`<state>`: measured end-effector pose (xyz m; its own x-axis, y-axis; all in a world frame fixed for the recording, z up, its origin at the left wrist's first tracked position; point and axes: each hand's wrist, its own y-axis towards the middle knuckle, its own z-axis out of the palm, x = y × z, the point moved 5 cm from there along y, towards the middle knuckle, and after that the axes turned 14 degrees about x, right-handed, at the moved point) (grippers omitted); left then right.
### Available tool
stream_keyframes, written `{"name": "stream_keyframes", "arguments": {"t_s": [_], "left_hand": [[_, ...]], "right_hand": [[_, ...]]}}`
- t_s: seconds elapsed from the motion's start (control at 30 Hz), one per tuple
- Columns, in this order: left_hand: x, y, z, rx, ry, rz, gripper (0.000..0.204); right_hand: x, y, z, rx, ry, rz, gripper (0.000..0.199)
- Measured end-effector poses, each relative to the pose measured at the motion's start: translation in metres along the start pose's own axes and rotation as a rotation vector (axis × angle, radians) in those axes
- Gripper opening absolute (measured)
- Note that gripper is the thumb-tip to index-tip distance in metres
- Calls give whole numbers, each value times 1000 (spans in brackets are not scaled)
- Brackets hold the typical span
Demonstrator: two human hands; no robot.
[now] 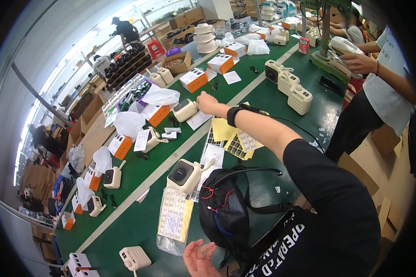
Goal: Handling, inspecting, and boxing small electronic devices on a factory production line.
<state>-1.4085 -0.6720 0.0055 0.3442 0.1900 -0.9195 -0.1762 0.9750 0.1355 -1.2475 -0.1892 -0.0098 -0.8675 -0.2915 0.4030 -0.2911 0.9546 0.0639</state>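
Cream-coloured device [185, 110], a small boxy unit with a dark front panel, lies on the green bench [138, 217] just left of the white centre line, next to a white plastic bag [160, 96] and an orange-and-white box [158, 114]. The right hand [206, 102] is stretched out over the bench and rests against the unit's right end; its fingers are curled, and whether they actually pinch the unit or only touch it cannot be told from this view. The left hand [198, 259] sits low at the near edge with palm up and fingers loosely spread, gripping nothing; a bagged sheet of stickers [174, 220] and a second cream device [135, 258] lie near it.

Step in hand, as judged: taking hold of the far unit. The next move appears to call for a firm grip on the body, clear of the bag and box beside it, and a path back that avoids the yellow sticker sheets [233, 136] and the unit with its strap [185, 174] nearer the body. A black mesh pouch [224, 210] hangs at the chest. Another person's hand [358, 62] works at a press at the far right.
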Motion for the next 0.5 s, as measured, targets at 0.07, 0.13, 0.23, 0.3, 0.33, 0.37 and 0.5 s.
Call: {"name": "stream_keyframes", "arguments": {"t_s": [0.07,0.13,0.23,0.3,0.33,0.37,0.5], "left_hand": [[0,-1,4,35,3,8,38],[-1,-3,8,70,8,16,37],[-1,-7,10,60,22,-15,37],[-2,-7,18,104,4,28,37],[-3,-6,21,113,5,33,37],[1,-4,24,153,-122,-28,39],[29,7,28,297,-297,-250,69]], "right_hand": [[16,-14,-22,-145,27,-181,22],[20,-25,-27,264,934,-109,20],[41,-71,-59,283,971,-206,17],[45,-110,-80,374,1001,-279,16],[48,-134,-94,363,1000,-282,16],[61,-162,-106,404,1045,-346,16],[104,-239,-137,499,1263,-580,17]]}}
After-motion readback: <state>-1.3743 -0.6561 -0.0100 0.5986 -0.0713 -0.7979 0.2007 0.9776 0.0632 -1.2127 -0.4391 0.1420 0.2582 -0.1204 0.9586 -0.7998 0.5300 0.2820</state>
